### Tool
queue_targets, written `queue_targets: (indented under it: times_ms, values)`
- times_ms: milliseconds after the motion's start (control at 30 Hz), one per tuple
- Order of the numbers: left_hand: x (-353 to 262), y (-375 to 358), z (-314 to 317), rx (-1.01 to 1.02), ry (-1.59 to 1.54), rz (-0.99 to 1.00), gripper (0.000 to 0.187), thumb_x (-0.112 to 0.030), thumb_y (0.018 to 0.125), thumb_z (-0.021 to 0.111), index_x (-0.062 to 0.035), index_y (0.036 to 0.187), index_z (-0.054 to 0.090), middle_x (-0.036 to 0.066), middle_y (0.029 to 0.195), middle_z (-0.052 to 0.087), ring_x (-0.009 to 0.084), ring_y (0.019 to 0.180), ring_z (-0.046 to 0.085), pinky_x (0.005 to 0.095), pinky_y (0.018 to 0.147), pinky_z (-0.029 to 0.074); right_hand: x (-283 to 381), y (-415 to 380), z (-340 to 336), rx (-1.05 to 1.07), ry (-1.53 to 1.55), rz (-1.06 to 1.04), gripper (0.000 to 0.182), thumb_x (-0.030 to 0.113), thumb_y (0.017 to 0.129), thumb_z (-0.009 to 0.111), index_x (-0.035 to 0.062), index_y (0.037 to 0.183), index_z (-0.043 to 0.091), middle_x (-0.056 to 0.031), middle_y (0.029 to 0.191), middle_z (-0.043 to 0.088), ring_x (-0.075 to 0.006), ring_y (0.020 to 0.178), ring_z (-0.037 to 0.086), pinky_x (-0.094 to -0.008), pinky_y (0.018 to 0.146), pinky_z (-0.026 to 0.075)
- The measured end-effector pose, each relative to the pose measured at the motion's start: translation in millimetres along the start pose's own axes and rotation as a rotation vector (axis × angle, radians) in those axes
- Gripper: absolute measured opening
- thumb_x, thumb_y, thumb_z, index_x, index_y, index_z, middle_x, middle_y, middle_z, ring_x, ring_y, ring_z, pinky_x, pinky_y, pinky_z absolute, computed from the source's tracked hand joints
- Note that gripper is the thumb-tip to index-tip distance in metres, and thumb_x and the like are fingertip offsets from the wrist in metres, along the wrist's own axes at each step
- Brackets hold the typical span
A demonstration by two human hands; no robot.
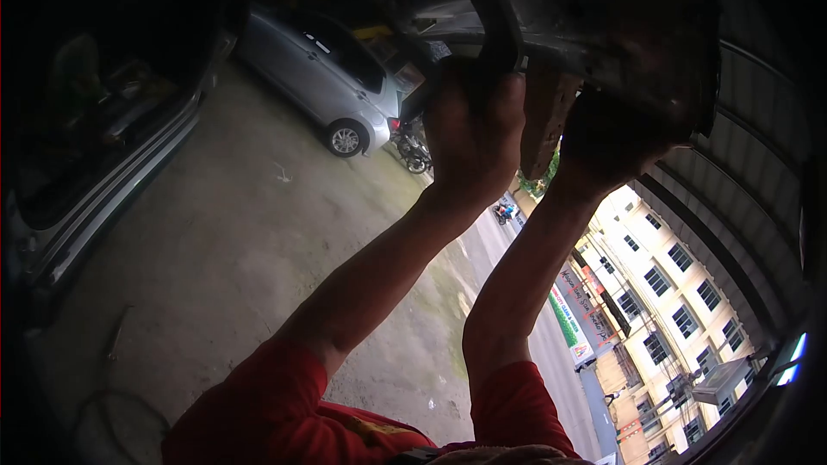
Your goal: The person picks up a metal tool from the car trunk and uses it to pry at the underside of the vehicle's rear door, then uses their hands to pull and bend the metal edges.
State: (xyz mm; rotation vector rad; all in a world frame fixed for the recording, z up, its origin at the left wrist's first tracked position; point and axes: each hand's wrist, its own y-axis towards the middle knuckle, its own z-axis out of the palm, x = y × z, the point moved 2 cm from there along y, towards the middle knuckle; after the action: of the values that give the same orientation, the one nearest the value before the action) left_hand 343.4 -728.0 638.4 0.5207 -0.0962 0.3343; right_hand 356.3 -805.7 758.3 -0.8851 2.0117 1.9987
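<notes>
Both my arms reach up to the dark underside of what looks like a vehicle (620,26). My left hand (474,125) is closed against a dark curved bar (500,21); deep shadow hides its fingertips. Between my hands hangs a flat brown piece (541,125) with a rough, spotted surface, either wood or rusty metal. My right hand (607,142) is raised beside that piece, close under the dark body. Its fingers are lost in shadow, so I cannot make out their grip.
A silver car (323,69) stands on the concrete floor (250,198), with a motorcycle (413,155) behind it. At the left is another vehicle's dark open side (112,189). A cream building (672,284) and a road lie beyond, below a metal roof (758,146).
</notes>
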Motion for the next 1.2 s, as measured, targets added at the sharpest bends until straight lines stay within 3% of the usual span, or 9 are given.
queue_targets:
  times_ms: [200,267,433,567,600,667,867,1000,1200]
  values:
    - [2.3,8.0,5.3,-0.097,0.295,0.484,0.026,-0.029,0.096,0.054,-0.0022,0.095,0.052,0.006,0.070,0.054,0.0184,0.061,0.055,0.0314,0.059,0.045,-2.5,-4.6,-9.6,0.087,-0.133,-0.079,0.053,0.031,0.096,0.053,0.0002,0.137,0.039,-0.0159,0.141,0.043,-0.0273,0.124,0.050,-0.0380,0.107,0.040]
    - [10.7,2.0,13.7,0.302,0.248,0.139,0.030,-0.026,0.094,0.057,0.0009,0.108,0.054,0.012,0.086,0.059,0.0186,0.078,0.057,0.0319,0.069,0.046,-4.8,-5.3,-6.6,0.132,-0.180,-0.102,0.053,0.030,0.096,0.054,-0.0004,0.136,0.039,-0.0163,0.141,0.044,-0.0274,0.123,0.051,-0.0377,0.106,0.042]
    - [-5.0,-6.7,0.9,0.004,-0.063,-0.084,0.036,-0.035,0.095,0.057,-0.0021,0.108,0.051,-0.003,0.059,0.047,0.0060,0.053,0.047,0.0231,0.053,0.040,-6.9,0.9,-6.2,0.165,-0.267,-0.163,0.053,0.025,0.091,0.059,-0.0005,0.134,0.042,-0.0158,0.137,0.047,-0.0269,0.120,0.054,-0.0371,0.104,0.044]
    - [-1.0,1.4,16.0,-0.019,0.406,0.566,0.033,-0.032,0.093,0.059,-0.0004,0.099,0.051,0.005,0.066,0.054,0.0154,0.059,0.054,0.0273,0.056,0.044,-1.3,6.3,-3.4,0.194,-0.356,-0.232,0.053,0.020,0.085,0.065,-0.0004,0.130,0.046,-0.0149,0.132,0.051,-0.0262,0.115,0.057,-0.0365,0.101,0.046]
    - [11.0,0.3,20.4,0.250,0.150,0.074,0.030,-0.028,0.092,0.060,0.0008,0.098,0.053,0.008,0.071,0.057,0.0195,0.069,0.058,0.0312,0.064,0.047,2.0,9.4,-1.8,0.205,-0.373,-0.253,0.053,0.018,0.083,0.066,-0.0004,0.129,0.047,-0.0147,0.130,0.052,-0.0260,0.114,0.058,-0.0364,0.100,0.047]
    - [-0.2,-9.2,9.7,0.235,0.188,-0.043,0.030,-0.027,0.093,0.060,0.0007,0.100,0.052,0.007,0.071,0.057,0.0161,0.067,0.057,0.0303,0.062,0.047,8.9,17.5,0.4,0.207,-0.402,-0.300,0.054,0.015,0.080,0.069,-0.0003,0.128,0.048,-0.0142,0.128,0.054,-0.0256,0.112,0.059,-0.0361,0.099,0.048]
    - [-9.1,-6.5,12.6,-0.056,0.277,0.316,0.029,-0.027,0.094,0.058,0.0006,0.098,0.052,0.005,0.072,0.054,0.0171,0.068,0.057,0.0300,0.064,0.047,17.3,25.7,0.2,0.216,-0.533,-0.396,0.057,0.006,0.071,0.078,-0.0001,0.123,0.054,-0.0129,0.121,0.060,-0.0245,0.106,0.064,-0.0352,0.094,0.052]
    - [-8.9,-15.5,9.0,0.202,0.133,-0.168,0.027,-0.026,0.093,0.060,-0.0006,0.098,0.054,0.004,0.078,0.059,0.0120,0.073,0.056,0.0298,0.067,0.046,23.8,23.2,1.7,0.207,-0.520,-0.413,0.057,0.005,0.071,0.078,0.0000,0.123,0.054,-0.0128,0.120,0.060,-0.0245,0.106,0.063,-0.0354,0.095,0.051]
    - [-16.2,6.3,-2.8,-0.064,-0.102,-0.088,0.028,-0.030,0.095,0.054,-0.0021,0.096,0.053,0.004,0.082,0.055,0.0134,0.071,0.054,0.0269,0.067,0.044,27.6,16.8,2.0,0.195,-0.444,-0.362,0.056,0.005,0.075,0.075,0.0003,0.125,0.051,-0.0135,0.123,0.057,-0.0249,0.112,0.058,-0.0366,0.099,0.047]
